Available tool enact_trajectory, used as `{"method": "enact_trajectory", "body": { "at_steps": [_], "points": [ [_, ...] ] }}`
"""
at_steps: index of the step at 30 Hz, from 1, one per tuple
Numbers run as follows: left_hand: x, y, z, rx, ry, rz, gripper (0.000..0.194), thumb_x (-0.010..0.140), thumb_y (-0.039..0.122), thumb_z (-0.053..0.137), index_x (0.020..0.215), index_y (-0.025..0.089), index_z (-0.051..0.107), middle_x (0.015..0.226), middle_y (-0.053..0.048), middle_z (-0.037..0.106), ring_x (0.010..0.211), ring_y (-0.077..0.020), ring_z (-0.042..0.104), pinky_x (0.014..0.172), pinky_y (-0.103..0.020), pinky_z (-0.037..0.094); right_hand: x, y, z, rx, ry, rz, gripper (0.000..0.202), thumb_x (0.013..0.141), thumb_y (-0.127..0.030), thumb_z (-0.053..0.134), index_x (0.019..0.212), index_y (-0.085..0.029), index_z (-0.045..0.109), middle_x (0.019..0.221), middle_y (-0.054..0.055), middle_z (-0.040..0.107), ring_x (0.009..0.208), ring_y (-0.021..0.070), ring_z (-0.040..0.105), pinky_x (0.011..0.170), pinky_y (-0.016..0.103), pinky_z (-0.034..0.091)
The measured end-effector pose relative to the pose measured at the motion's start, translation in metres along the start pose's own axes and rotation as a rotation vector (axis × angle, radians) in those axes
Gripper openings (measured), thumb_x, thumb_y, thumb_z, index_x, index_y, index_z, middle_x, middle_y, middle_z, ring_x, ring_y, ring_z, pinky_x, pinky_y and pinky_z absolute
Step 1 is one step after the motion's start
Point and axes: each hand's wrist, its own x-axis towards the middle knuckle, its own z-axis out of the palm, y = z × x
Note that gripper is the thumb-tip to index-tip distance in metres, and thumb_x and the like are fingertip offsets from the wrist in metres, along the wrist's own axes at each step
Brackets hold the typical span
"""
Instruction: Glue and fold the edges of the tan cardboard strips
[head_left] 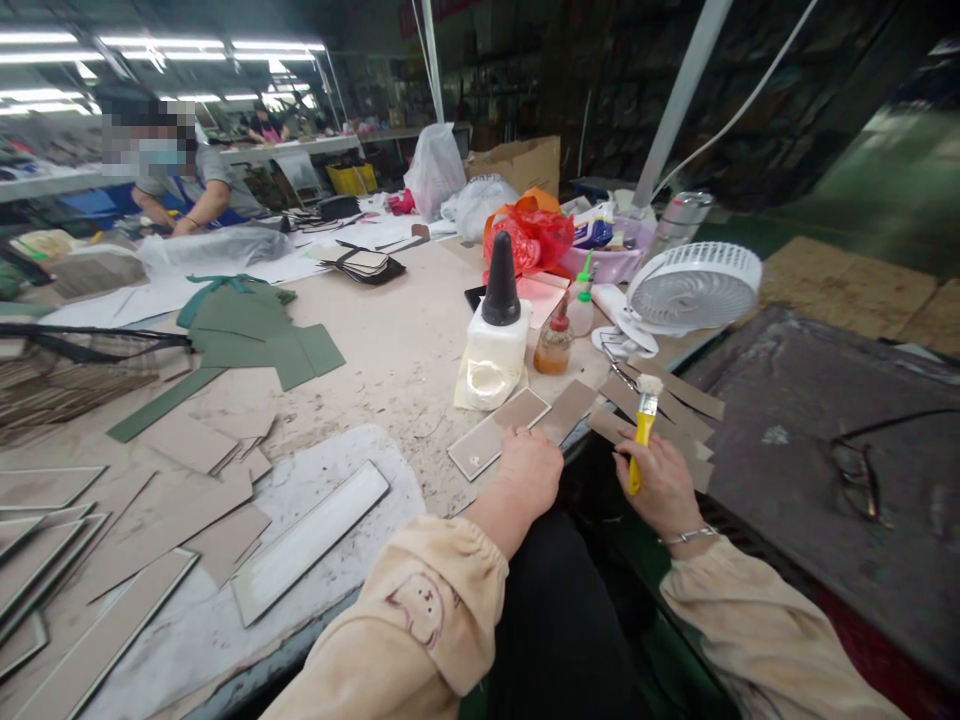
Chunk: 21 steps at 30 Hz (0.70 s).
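Note:
My right hand [664,484] is closed round the yellow handle of a brush [641,435], its pale bristles pointing up. My left hand [529,462] rests at the table's front edge, touching a taupe rectangular piece with a light border [491,436]; its fingers curl down, and what they grip, if anything, is hidden. Another taupe strip [570,411] lies just right of that piece. Beyond my left hand stands a white bottle with a black cone cap [495,340]. A small bottle of amber liquid [553,347] is beside it.
A white fan [694,287] stands at the right, near a purple basket [611,262]. Green pieces [259,330] and a long pale strip on a white sheet [311,540] lie left. Glasses [859,480] rest on a dark surface at right. A person [187,185] works across the table.

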Motion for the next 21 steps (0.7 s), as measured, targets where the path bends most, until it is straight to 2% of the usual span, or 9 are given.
{"method": "enact_trajectory", "body": {
  "at_steps": [3, 8, 14, 17, 21],
  "points": [
    [0.001, 0.002, -0.005, 0.0, -0.031, 0.01, 0.022, 0.083, 0.014, 0.045, 0.088, 0.011, 0.067, 0.09, -0.016, 0.061, 0.09, -0.0257, 0.059, 0.077, -0.038, 0.044, -0.001, -0.003, -0.001, 0.008, 0.019, 0.004, 0.02, 0.079, -0.013, 0.061, 0.096, -0.02, 0.055, 0.114, 0.011, 0.063, 0.101, 0.0267, 0.059, 0.093, 0.049, 0.045],
    [0.001, 0.005, -0.012, 0.004, -0.059, 0.019, 0.022, 0.081, 0.017, 0.047, 0.087, 0.012, 0.068, 0.086, -0.015, 0.063, 0.085, -0.0246, 0.061, 0.074, -0.035, 0.047, -0.005, -0.011, -0.003, 0.061, 0.029, 0.014, 0.021, 0.078, -0.013, 0.061, 0.097, -0.021, 0.054, 0.114, 0.009, 0.064, 0.103, 0.0255, 0.059, 0.097, 0.05, 0.042],
    [-0.002, -0.003, -0.017, 0.042, -0.014, -0.064, 0.024, 0.075, 0.024, 0.055, 0.091, 0.01, 0.067, 0.093, -0.016, 0.065, 0.09, -0.0287, 0.061, 0.086, -0.045, 0.044, -0.002, -0.02, -0.007, 0.155, 0.034, 0.014, 0.021, 0.078, -0.013, 0.062, 0.096, -0.021, 0.055, 0.114, 0.009, 0.064, 0.105, 0.0241, 0.059, 0.097, 0.048, 0.045],
    [-0.004, -0.006, -0.02, 0.046, 0.008, -0.106, 0.025, 0.077, 0.026, 0.054, 0.093, 0.011, 0.067, 0.093, -0.015, 0.067, 0.091, -0.0283, 0.061, 0.095, -0.05, 0.037, 0.004, -0.035, -0.009, 0.257, 0.009, -0.029, 0.023, 0.078, -0.013, 0.063, 0.097, -0.021, 0.054, 0.113, 0.009, 0.064, 0.105, 0.0233, 0.059, 0.097, 0.047, 0.046],
    [-0.005, -0.005, -0.021, 0.031, -0.026, -0.07, 0.024, 0.077, 0.026, 0.055, 0.091, 0.011, 0.068, 0.091, -0.017, 0.068, 0.093, -0.0308, 0.062, 0.098, -0.053, 0.032, 0.014, -0.06, -0.004, 0.361, -0.019, -0.1, 0.024, 0.078, -0.012, 0.063, 0.098, -0.021, 0.054, 0.109, 0.01, 0.064, 0.106, 0.023, 0.059, 0.099, 0.048, 0.045]
  ]
}}
